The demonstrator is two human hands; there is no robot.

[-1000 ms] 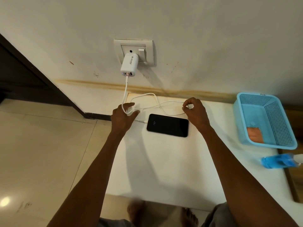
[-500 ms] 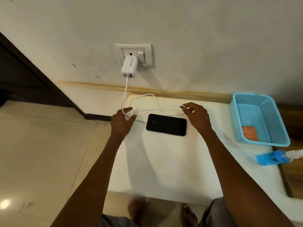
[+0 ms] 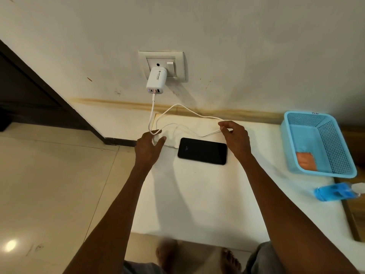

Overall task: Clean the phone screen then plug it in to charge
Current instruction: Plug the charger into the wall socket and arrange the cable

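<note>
While R hand (image 3: 235,138) pinches cable (image 3: 183,110), L hand (image 3: 149,146) hovers w/ fingers spread.

Home room: tiled floor (image 3: 49,184), scuffed wall socket (image 3: 173,64).

Phone (image 3: 202,150) lies on table (image 3: 197,194), basket (image 3: 320,143) at its right.

Landmark: phone (image 3: 202,150), flat on the white table (image 3: 197,194). Near side of phone: bare tabletop right to the table edge, open approach. Far side: white cable (image 3: 177,109) loops across the strip between phone and wall, blocks a straight reach. Left of phone: left hand (image 3: 148,148) at the table corner, cable plug end just beside it. Right of phone: right hand (image 3: 236,138), then a clear gap, then blue basket (image 3: 335,147) and blue bottle (image 3: 333,191) well apart.
</note>
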